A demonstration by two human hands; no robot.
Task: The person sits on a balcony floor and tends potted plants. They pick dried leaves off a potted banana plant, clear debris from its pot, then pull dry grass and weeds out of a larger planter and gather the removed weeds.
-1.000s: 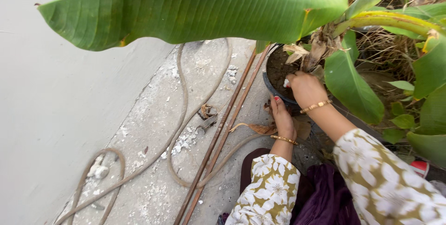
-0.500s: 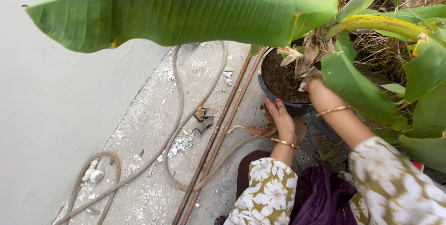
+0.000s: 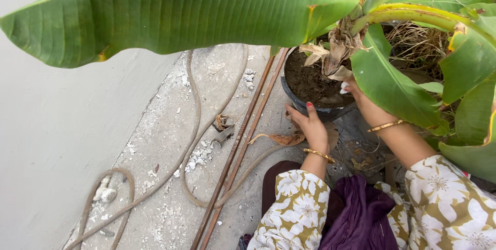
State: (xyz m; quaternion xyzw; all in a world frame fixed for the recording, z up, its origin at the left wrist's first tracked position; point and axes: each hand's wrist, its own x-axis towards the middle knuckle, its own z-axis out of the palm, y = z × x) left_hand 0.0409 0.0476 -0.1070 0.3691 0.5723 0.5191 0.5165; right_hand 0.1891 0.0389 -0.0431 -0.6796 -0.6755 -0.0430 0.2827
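Right now your left hand rests open against the near rim of the black pot; your right hand, nearer the plant's dry stem base just above it, reaches in, grip hidden by a leaf.

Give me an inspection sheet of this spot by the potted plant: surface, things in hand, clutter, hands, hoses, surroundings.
Surface: concrete ground, dusty, with white rubble chips.
Things in hand: black plant pot filled with dark soil; banana plant with dry brown husks at its base.
Clutter: dry leaf beside the pot; two rusty metal rods lying side by side.
Hands: left hand at the pot's rim; right hand reaching over the soil near the stem, partly behind a leaf, grip unclear.
Hoses: tan hose looping across the ground.
Surroundings: grey wall on the left; dry grass behind the pot.
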